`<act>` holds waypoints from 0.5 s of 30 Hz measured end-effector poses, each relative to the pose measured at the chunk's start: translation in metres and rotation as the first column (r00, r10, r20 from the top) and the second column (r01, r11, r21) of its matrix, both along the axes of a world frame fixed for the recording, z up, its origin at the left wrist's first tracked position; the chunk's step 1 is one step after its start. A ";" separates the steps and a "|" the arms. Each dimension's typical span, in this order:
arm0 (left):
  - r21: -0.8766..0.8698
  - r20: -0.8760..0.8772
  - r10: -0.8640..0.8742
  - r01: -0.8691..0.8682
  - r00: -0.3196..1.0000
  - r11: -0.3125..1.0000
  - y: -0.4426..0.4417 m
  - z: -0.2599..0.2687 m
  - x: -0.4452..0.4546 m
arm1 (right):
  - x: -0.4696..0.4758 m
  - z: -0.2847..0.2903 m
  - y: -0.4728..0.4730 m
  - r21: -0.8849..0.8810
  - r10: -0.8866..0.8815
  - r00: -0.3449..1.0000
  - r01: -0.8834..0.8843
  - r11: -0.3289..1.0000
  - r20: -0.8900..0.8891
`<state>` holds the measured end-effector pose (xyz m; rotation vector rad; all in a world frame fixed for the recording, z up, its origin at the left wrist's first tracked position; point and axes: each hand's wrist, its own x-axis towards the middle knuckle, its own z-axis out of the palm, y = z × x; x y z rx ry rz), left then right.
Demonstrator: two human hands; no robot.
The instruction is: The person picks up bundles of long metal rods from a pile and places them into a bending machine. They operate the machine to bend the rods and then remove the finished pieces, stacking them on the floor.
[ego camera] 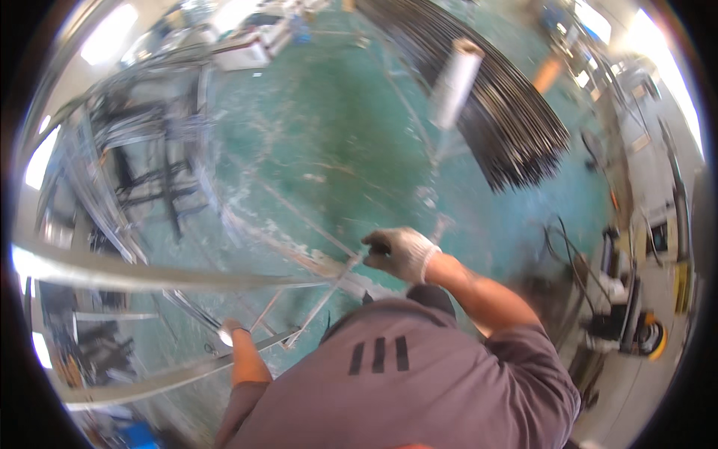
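Note:
My right hand [401, 253], in a pale knitted work glove, hangs over the green floor with its fingers curled and apart, holding nothing. My left hand [231, 330] is lower and to the left, small and blurred. It lies against or just above the lower rail [168, 373] of a long metal frame; whether its fingers grip anything cannot be made out. The frame's upper rail [168, 276] runs in from the left. A thin crossbar [322, 303] slants between the rails' near ends, close to my body.
A large bundle of dark metal bars or tubes [505, 118] lies at the upper right. Beside it stands a white wrapped roll [457, 84]. Metal frames [162, 168] are stacked on the left. Along the right are a bench [645, 370], a power tool [634, 331] and loose cables [566, 247].

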<state>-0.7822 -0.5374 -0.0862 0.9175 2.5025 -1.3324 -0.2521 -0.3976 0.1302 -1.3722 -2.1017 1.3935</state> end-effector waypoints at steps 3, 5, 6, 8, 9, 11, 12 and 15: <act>0.076 0.245 -0.279 0.268 0.929 0.960 0.013 -0.058 0.100 | 0.059 -0.031 0.013 -0.089 -0.175 0.984 0.177 0.980 0.020; 0.205 0.466 -0.523 0.488 0.714 0.848 0.021 -0.087 0.173 | 0.093 -0.058 0.028 -0.120 -0.288 0.957 0.288 0.950 0.018; 0.274 0.602 -0.450 0.358 0.660 0.893 0.063 -0.031 0.259 | 0.122 -0.075 0.037 -0.093 -0.359 0.933 0.361 0.928 0.038; 0.569 0.730 -0.552 0.088 0.403 0.818 0.079 -0.052 0.294 | 0.155 -0.100 0.059 -0.067 -0.448 0.887 0.456 0.887 0.112; 0.645 0.740 -0.589 -0.095 0.324 0.758 0.094 -0.063 0.306 | 0.174 -0.108 0.073 -0.013 -0.488 0.857 0.497 0.868 0.167; 0.615 0.784 -0.589 -0.385 0.198 0.689 0.131 -0.056 0.342 | 0.216 -0.128 0.100 0.121 -0.617 0.750 0.608 0.785 0.237; 0.544 0.824 -0.549 -0.470 0.142 0.695 0.161 -0.020 0.367 | 0.238 -0.141 0.113 0.214 -0.672 0.683 0.638 0.739 0.284; 0.343 0.912 -0.403 -0.690 0.081 0.637 0.227 -0.021 0.389 | 0.293 -0.161 0.159 0.409 -0.755 0.522 0.636 0.654 0.397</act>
